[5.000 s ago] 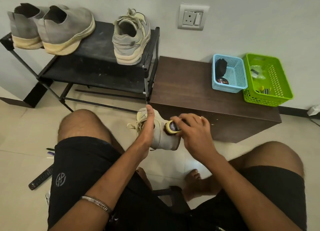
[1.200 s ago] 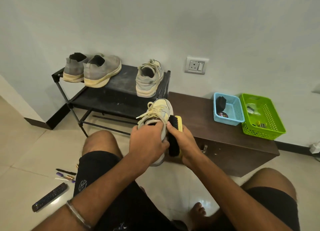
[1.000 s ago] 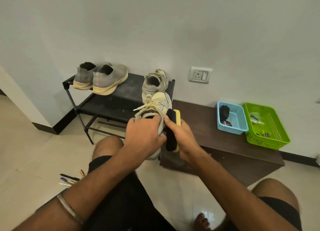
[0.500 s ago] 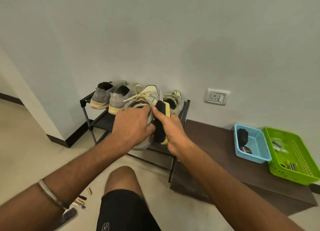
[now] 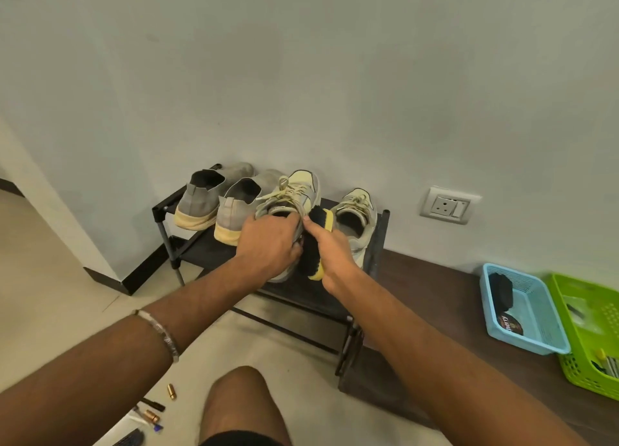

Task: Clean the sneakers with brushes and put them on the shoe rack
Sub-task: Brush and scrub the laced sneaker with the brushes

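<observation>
Over the shoe rack (image 5: 201, 249), my left hand (image 5: 269, 241) grips the sneaker (image 5: 294, 194), right hand (image 5: 335, 251) grips the brush (image 5: 318, 238); next, seat it beside its mate (image 5: 355, 218).

You get soft, even indoor light with a greenish cast on the wall (image 5: 301, 60). Shadows are faint, deepest under the shoe rack (image 5: 301, 298). Wide-angle bending curves the frame's edges; your forearms at the bottom look stretched and slightly soft.

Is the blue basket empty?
No, the blue basket on the brown cabinet holds a dark brush-like item and a small round tin.
</observation>
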